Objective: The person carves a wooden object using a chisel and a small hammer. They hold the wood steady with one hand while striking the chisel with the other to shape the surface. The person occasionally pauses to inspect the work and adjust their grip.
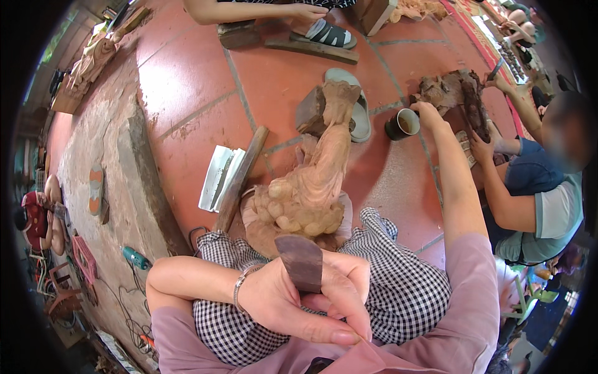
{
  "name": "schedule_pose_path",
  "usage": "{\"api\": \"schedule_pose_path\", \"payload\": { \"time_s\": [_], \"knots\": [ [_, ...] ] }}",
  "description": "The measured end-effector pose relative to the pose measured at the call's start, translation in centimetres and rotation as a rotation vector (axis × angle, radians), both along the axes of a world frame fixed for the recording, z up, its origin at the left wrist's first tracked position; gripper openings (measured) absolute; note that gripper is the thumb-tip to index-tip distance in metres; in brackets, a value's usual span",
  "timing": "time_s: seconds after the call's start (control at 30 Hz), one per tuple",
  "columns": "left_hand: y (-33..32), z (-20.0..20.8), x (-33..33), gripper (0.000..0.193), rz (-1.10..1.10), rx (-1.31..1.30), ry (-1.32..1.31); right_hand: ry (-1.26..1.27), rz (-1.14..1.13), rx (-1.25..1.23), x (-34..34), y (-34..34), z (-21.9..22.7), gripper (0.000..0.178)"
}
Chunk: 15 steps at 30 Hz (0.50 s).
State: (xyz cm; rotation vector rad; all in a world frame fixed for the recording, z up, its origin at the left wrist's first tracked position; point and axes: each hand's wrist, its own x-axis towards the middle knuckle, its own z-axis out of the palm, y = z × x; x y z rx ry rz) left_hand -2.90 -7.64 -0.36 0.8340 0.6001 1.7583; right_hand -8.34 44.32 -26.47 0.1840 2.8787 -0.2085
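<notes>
In front of me, between my knees, leans a carved wooden figure (324, 165) with rounded bumps on its lower part. My left hand (286, 305), with a bracelet at the wrist, is closed around a dark, smooth wooden block (301, 263). Its thumb and fingertips meet at my pink shirt (386, 358); whether they pinch the cloth is unclear. My right arm stretches forward to a dark cup (402, 124) holding brown liquid. Curled at the cup's right side, my right hand (428, 115) appears to grip it, though its fingertips are partly hidden.
At right, a co-worker's hand (481, 148) holds a dark wood carving (458, 100). Another person's hand (309, 12) is at the top. A wooden bar (243, 177) lies beside a white packet (219, 177). A grey-green sandal (361, 118) lies behind the figure. A stone slab (134, 168) stretches along the left.
</notes>
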Motion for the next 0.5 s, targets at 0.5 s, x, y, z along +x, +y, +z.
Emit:
{"api": "schedule_pose_path", "payload": {
  "time_s": [0.5],
  "knots": [
    [0.5, -0.8, 1.5, 0.016, -0.138, 0.065, -0.022, 0.234, -0.772, -1.162, 12.9, -0.6, -6.6, 0.016]
  ]
}}
